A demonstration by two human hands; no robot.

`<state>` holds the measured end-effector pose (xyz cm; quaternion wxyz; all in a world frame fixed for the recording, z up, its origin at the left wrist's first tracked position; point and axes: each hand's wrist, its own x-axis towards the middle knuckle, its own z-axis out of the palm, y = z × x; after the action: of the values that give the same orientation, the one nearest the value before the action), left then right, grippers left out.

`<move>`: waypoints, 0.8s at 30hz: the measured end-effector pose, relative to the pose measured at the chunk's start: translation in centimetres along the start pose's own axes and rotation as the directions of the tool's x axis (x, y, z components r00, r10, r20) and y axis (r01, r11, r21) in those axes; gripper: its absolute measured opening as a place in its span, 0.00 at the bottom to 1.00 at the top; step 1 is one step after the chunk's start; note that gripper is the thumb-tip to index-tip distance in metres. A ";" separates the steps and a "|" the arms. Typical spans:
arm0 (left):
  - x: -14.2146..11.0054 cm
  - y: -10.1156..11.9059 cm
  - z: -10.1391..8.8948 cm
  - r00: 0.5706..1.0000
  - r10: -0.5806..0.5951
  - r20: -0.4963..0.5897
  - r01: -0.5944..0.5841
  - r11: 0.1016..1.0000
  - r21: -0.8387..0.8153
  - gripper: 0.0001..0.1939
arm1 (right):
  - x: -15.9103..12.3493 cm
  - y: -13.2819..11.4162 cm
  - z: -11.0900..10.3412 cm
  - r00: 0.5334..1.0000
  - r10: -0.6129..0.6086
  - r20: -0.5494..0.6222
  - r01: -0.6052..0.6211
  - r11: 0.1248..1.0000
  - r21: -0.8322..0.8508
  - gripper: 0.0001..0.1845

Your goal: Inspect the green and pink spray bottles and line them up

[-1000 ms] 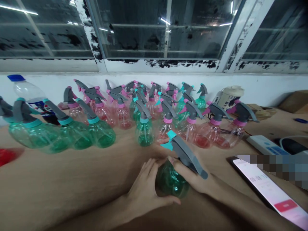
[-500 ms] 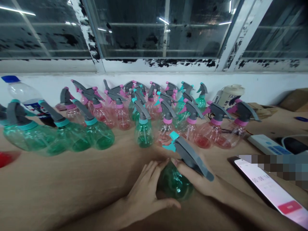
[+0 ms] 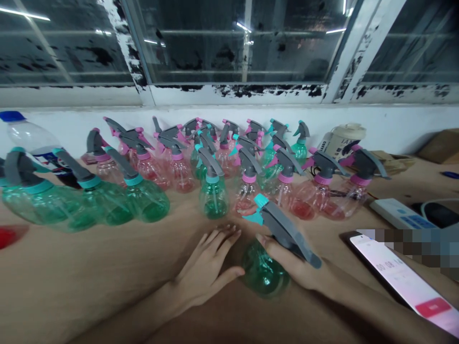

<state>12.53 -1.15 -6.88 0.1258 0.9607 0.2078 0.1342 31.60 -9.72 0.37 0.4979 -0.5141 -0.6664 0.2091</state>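
Note:
In front of me is a green spray bottle [image 3: 266, 273] with a grey and turquoise trigger head. My right hand [image 3: 292, 262] wraps round its neck just under the head, its thumb on the near side and some fingers hidden behind. To the left of the bottle, my left hand [image 3: 210, 265] is open, fingers stretched out and thumb pointing at the bottle. A small gap shows between that thumb and the green body. Just beyond the hands stands another green spray bottle [image 3: 214, 199], upright, beside a pink spray bottle [image 3: 246, 195].
Several green spray bottles [image 3: 147, 203] line the left, near a soda bottle [image 3: 50, 155]. Several pink ones [image 3: 183, 177] stand behind, along the wall. A phone [image 3: 401, 282] lies at the right, near a white power strip [image 3: 398, 215] and a paper cup [image 3: 342, 143].
My left hand has come off the green bottle and moved left, its fingers spreading. My right hand and the bottle stay nearly in place.

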 end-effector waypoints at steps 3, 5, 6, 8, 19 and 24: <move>0.1 0.3 0.2 0.998 -0.058 0.020 0.056 0.996 0.071 0.29 | 0.2 0.3 -0.3 0.999 0.005 -0.031 -0.006 1.000 -0.020 0.14; 0.2 0.6 0.3 0.995 -0.096 0.018 0.093 0.989 0.116 0.28 | 0.3 0.6 -0.5 0.997 0.033 -0.063 -0.037 0.997 -0.064 0.08; 0.3 0.6 0.4 0.995 -0.103 0.015 0.100 0.986 0.135 0.28 | 0.4 0.8 -0.6 0.996 0.052 -0.078 -0.058 0.995 -0.084 0.04; 0.3 0.7 0.4 0.995 -0.099 0.010 0.096 0.981 0.167 0.28 | 0.6 1.2 -0.8 0.992 0.078 -0.100 -0.087 0.992 -0.092 0.04; 0.3 0.5 0.9 0.999 -0.042 -0.021 0.046 0.966 0.254 0.25 | -0.4 2.2 -1.7 0.969 0.063 -0.240 -0.105 0.981 -0.166 0.05; 0.1 0.8 0.7 0.999 -0.030 -0.019 0.034 0.969 0.243 0.22 | -1.7 2.5 -2.6 0.976 0.144 -0.164 -0.169 0.974 -0.151 0.07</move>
<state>13.10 -1.96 -7.32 0.0075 0.9644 0.2391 0.1130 35.03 -10.91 -1.26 0.4849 -0.6190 -0.5987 0.1524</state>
